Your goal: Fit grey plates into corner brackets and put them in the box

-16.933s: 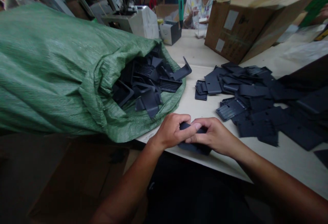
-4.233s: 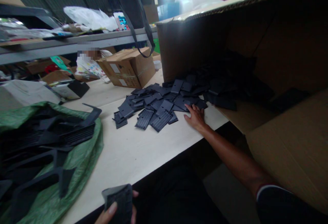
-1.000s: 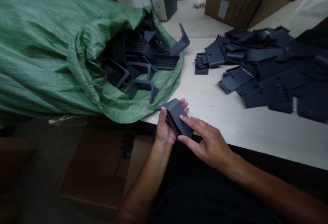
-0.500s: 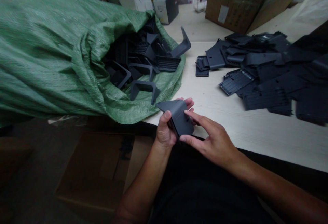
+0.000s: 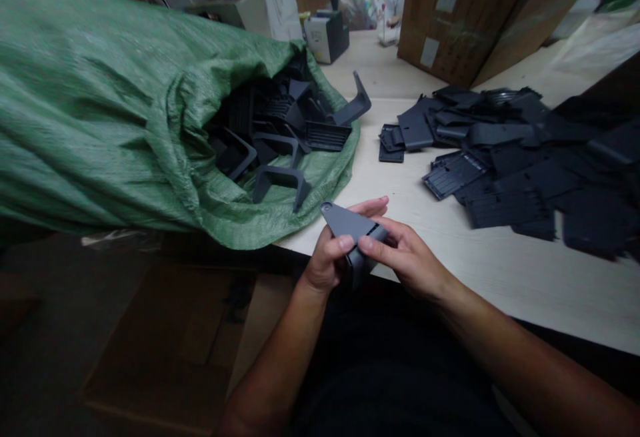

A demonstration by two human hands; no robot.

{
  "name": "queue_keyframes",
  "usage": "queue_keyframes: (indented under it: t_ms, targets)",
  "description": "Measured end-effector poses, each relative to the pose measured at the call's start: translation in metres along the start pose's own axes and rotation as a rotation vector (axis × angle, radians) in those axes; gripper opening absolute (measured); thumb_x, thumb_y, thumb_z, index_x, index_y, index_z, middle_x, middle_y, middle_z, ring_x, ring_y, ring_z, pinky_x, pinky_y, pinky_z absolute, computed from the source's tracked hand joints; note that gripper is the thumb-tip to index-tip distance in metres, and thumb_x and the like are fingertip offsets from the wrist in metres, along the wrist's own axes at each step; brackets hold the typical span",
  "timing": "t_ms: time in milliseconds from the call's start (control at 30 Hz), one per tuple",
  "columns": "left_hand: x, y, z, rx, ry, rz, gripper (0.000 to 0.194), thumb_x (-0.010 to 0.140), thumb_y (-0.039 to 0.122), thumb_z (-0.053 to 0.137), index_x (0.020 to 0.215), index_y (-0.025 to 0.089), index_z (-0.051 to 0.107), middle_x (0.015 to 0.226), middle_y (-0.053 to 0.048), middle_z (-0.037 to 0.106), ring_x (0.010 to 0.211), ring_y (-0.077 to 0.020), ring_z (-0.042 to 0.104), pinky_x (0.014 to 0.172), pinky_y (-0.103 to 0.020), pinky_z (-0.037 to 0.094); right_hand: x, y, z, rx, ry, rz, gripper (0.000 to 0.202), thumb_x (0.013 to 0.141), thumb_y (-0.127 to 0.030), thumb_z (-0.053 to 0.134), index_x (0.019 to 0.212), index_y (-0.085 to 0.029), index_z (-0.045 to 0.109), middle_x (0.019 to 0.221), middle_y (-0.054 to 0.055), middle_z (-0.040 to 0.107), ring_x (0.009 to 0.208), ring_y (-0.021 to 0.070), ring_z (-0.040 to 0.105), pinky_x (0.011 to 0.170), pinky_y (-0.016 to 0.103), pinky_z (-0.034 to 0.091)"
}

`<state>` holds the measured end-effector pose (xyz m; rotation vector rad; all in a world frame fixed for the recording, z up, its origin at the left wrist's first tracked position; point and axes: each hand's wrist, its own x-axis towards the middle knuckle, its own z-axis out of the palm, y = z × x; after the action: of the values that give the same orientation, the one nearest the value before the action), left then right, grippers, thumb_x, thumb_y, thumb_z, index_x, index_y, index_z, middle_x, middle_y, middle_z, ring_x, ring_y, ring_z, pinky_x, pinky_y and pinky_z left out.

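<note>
Pale tabletop [image 5: 400,187] ahead; left hand [image 5: 321,268] and right hand [image 5: 411,257] pinch dark plastic part [image 5: 349,225], apparently aligning it; next move needs steady thumbs.

The green sack [image 5: 100,110] and the cardboard box [image 5: 450,30] are cut off by the view's edges.

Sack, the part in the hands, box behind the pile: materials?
Green sack: likely woven plastic, slight sheen, creased, fine weave.
Dark grey part in the hands: probably moulded plastic, matt, clean edges.
Box: cardboard, matt brown, pale labels.
</note>
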<state>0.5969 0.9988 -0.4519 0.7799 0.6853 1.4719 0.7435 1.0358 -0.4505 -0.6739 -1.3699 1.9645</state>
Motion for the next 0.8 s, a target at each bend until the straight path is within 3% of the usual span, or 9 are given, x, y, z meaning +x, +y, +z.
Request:
queue_keyframes:
  t_ms: [67, 133, 200, 333, 633, 800]
  targets:
    - [0.001, 0.005, 0.005, -0.057, 0.198, -0.002, 0.045, 0.087, 0.044, 0.069, 0.120, 0.013, 0.071, 0.135, -0.021, 0.075, 0.137, -0.0369, 0.065, 0.123, -0.052, 0.043, -0.003, 0.001, 0.003, 0.023, -0.046, 0.028, 0.035, 0.090, -0.048, 0.086, 0.109, -0.021, 0.078, 0.095, 0.001, 0.075, 0.086, 0.0186, 0.068, 0.081, 0.029, 0.054]
    - [0.002, 0.012, 0.010, -0.081, 0.405, -0.010, 0.024, 0.094, 0.039, 0.062, 0.105, 0.018, 0.067, 0.101, -0.014, 0.083, 0.110, -0.0296, 0.077, 0.116, -0.050, 0.050, -0.007, 0.001, 0.004, 0.039, -0.092, 0.064, 0.034, 0.088, -0.048, 0.088, 0.107, -0.021, 0.077, 0.093, 0.001, 0.075, 0.082, 0.0183, 0.067, 0.080, 0.029, 0.054]
    - [0.003, 0.018, 0.015, -0.069, 0.498, -0.018, 0.015, 0.096, 0.035, 0.060, 0.097, 0.020, 0.062, 0.070, -0.004, 0.075, 0.082, -0.0242, 0.078, 0.107, -0.050, 0.057, -0.009, 0.002, 0.005, 0.047, -0.112, 0.082, 0.040, 0.086, -0.048, 0.089, 0.113, -0.022, 0.077, 0.102, 0.003, 0.077, 0.089, 0.0202, 0.068, 0.085, 0.031, 0.055]
    - [0.003, 0.023, 0.017, -0.017, 0.467, -0.001, 0.020, 0.102, 0.038, 0.060, 0.097, 0.019, 0.061, 0.051, 0.005, 0.058, 0.058, -0.0184, 0.069, 0.099, -0.048, 0.062, -0.010, 0.006, 0.004, 0.066, -0.110, 0.091, 0.048, 0.084, -0.043, 0.092, 0.125, -0.023, 0.075, 0.120, 0.004, 0.075, 0.103, 0.0211, 0.068, 0.093, 0.031, 0.054]
    - [0.000, 0.026, 0.018, 0.136, 0.408, 0.043, 0.033, 0.104, 0.055, 0.064, 0.099, 0.022, 0.063, 0.052, 0.007, 0.056, 0.054, -0.0147, 0.067, 0.082, -0.034, 0.067, -0.014, 0.010, 0.012, 0.013, -0.040, -0.069, 0.035, 0.085, -0.032, 0.092, 0.116, -0.022, 0.079, 0.115, 0.003, 0.071, 0.106, 0.0193, 0.064, 0.097, 0.028, 0.051]
    - [0.001, 0.026, 0.016, 0.143, 0.431, 0.027, 0.037, 0.101, 0.059, 0.068, 0.098, 0.022, 0.063, 0.051, 0.007, 0.054, 0.056, -0.0157, 0.069, 0.077, -0.031, 0.066, -0.014, 0.011, 0.013, 0.027, -0.048, -0.035, 0.034, 0.084, -0.031, 0.093, 0.114, -0.022, 0.080, 0.113, 0.002, 0.071, 0.103, 0.0183, 0.064, 0.094, 0.026, 0.052]
